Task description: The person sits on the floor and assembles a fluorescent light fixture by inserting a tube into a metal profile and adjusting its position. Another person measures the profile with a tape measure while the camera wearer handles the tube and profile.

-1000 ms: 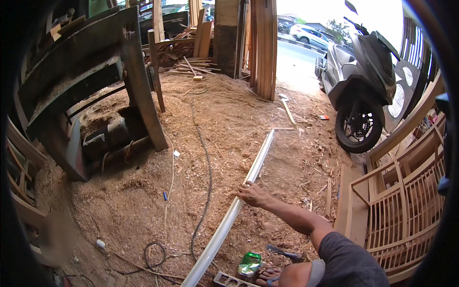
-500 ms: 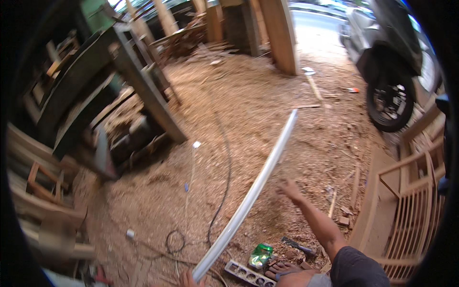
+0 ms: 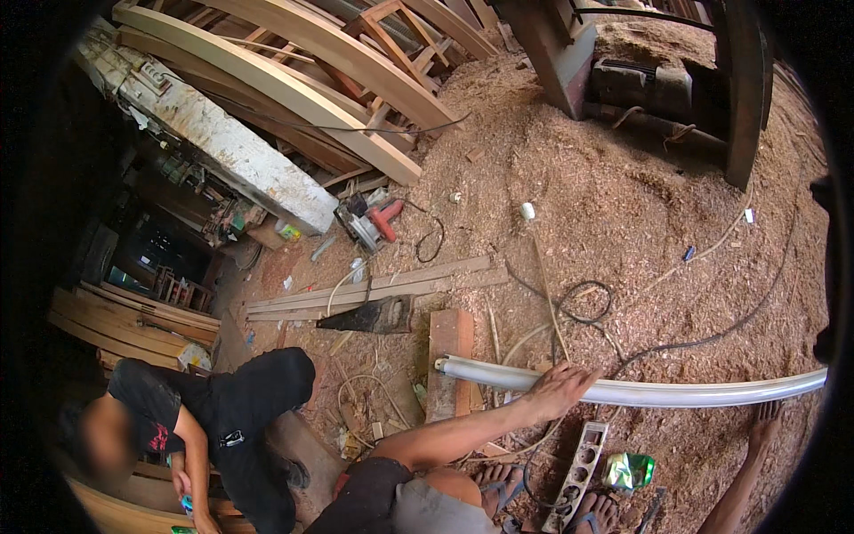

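A long white tube light (image 3: pixel 694 392) lies crosswise in front of me, its capped near end (image 3: pixel 452 365) over a wooden block (image 3: pixel 452 338). My left hand (image 3: pixel 562 390) is closed over the tube from above, a little way in from that end. At the far right, my right hand (image 3: pixel 765 425) reaches up to the tube's lower edge with its fingers stretched out. Its fingertips meet the edge, and I cannot make out whether they pass beneath. A white power strip (image 3: pixel 578 472) and a crumpled green packet (image 3: pixel 629 472) lie by my sandalled feet.
A person in black (image 3: pixel 231 427) crouches at the left. A handsaw (image 3: pixel 366 315), wooden strips (image 3: pixel 382 289) and a red circular saw (image 3: pixel 378 222) lie beyond. Black cable (image 3: pixel 712 338) trails over the shavings. A dark machine frame (image 3: pixel 747 98) stands back right; curved boards (image 3: pixel 294 80) lean back left.
My view has swung left, bringing the crouching person and saws in. My right hand, apart from the tube before, is now at its edge. My left hand still holds the tube near its end.
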`<state>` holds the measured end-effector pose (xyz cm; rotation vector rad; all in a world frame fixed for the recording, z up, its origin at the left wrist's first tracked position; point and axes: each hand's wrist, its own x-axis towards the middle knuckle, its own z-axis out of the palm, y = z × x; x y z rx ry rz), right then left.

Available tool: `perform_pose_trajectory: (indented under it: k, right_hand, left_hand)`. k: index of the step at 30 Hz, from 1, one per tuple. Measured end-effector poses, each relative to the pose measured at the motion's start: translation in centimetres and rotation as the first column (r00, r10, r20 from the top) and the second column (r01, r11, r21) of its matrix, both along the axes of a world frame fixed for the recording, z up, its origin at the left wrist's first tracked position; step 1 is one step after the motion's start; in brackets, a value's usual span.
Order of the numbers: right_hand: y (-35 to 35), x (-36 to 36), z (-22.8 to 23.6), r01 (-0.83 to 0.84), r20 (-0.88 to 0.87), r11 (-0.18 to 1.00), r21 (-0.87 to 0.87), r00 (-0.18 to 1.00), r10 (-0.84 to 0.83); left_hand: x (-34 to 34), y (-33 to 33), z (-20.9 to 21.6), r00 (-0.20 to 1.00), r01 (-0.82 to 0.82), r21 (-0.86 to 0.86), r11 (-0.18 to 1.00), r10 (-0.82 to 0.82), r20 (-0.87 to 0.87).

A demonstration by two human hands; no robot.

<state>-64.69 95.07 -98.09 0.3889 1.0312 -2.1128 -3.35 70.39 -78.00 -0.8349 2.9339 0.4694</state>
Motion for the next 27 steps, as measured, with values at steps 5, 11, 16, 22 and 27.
perform_pose_trajectory:
  k: [5,11,16,22,27]
  right_hand:
    - [1.1,1.6,-0.8,-0.093,-0.111,0.995,0.021,0.989,0.095]
    - [-0.2,9.5,0.4,-0.247,-0.241,0.966,0.072,0.936,0.257]
    - [-3.2,20.8,5.4,-0.382,-0.344,0.906,0.183,0.838,0.423]
    - [-6.7,29.8,13.1,-0.287,-0.203,0.924,0.251,0.918,0.34]
    - [-5.5,27.7,16.4,-0.278,-0.223,0.917,0.287,0.911,0.346]
  left_hand:
    - [2.5,0.1,2.2,0.985,-0.093,0.081,0.992,0.08,0.153]
    - [9.3,-0.3,5.2,0.963,-0.253,0.109,0.961,0.24,0.124]
    - [18.0,-1.0,7.9,0.947,-0.296,0.184,0.937,0.263,0.184]
    - [23.0,2.4,10.5,0.814,-0.51,0.174,0.842,0.408,0.414]
    - [22.2,8.8,11.3,0.814,-0.542,0.122,0.832,0.483,0.322]
